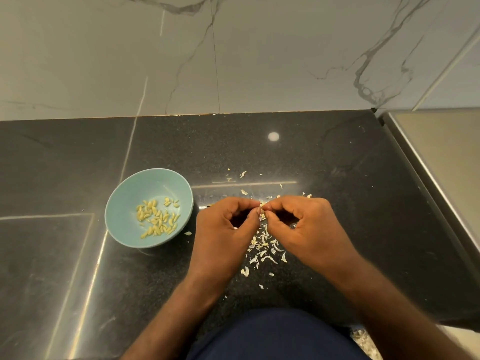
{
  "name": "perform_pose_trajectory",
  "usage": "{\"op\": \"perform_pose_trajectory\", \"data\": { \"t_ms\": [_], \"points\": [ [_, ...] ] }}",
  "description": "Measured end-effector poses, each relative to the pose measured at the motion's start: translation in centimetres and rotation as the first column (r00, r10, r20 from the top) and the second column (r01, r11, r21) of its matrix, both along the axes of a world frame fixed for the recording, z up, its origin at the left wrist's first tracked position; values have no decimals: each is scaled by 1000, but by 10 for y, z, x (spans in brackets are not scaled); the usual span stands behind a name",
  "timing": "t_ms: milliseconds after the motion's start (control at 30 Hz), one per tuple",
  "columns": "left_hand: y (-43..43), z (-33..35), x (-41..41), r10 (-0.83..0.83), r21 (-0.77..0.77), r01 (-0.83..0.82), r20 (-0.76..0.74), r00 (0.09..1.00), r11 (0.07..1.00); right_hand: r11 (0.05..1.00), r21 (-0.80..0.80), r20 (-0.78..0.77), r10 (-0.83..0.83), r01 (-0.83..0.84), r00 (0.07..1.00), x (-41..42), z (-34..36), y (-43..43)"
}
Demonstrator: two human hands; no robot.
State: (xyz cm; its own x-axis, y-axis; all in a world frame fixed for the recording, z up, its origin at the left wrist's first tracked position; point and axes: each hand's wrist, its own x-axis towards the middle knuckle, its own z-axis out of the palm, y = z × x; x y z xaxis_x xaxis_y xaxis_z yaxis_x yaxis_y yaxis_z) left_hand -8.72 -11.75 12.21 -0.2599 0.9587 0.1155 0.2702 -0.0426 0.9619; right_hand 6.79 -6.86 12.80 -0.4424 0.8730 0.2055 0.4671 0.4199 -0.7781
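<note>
The left hand (223, 224) and right hand (306, 224) meet fingertip to fingertip, both pinching one small seed (262, 204) just above the black counter (337, 178). This seed looks partly shelled. Pale husks (265, 245) lie scattered under and near the hands, and a few dozen shelled kernels (157, 216) sit in the blue bowl (135, 188) just to the left, so a good deal seems done. No unshelled stock shows, so what is left cannot be told. Both forearms come in from the near edge and converge, with the knuckles up, the other fingers curled and the thumbs underneath.
</note>
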Motion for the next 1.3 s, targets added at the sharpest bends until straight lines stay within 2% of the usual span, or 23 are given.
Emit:
{"op": "perform_pose_trajectory", "data": {
  "t_ms": [133,200,267,400,533,700,833,900,1000,1067,1167,1233,1300],
  "points": [
    [0,0,1,13,48,-11,-36,999,999,996,78,-34,-47,50,998,-6,-3,-2],
    [0,0,2,18,65,-16,-32,999,998,994,62,-86,-84,89,993,-8,-5,-4],
    [-1,0,3,19,76,-18,-14,1000,997,994,-16,-157,-112,111,981,-9,-5,-5],
    [-1,2,3,-5,86,2,42,999,996,956,-278,-305,-185,98,934,-8,0,-7],
    [3,7,3,-52,-13,58,282,958,998,893,-446,-418,-271,64,867,-8,2,-3],
    [5,3,2,-69,-92,147,566,821,985,802,-595,-494,-305,-60,815,-6,5,-2],
    [5,4,4,-42,-134,231,776,629,964,673,-713,-543,-349,-199,764,-7,9,-2],
    [5,5,4,-11,-156,256,834,551,954,638,-727,-569,-353,-253,743,-5,10,-2],
    [6,6,2,35,-184,266,877,480,946,654,-698,-608,-324,-293,725,-1,10,-2],
    [7,5,2,55,-198,257,879,473,946,721,-662,-546,-276,-205,791,1,9,-1],
    [8,3,4,72,-207,235,875,478,950,865,-500,-202,-146,26,968,2,2,2],
    [8,2,3,85,-215,216,868,490,953,890,-446,-63,-133,92,989,3,-2,2],
    [8,-1,3,93,-222,198,857,508,955,907,-405,-99,-174,120,980,4,1,0]
  ]
}}
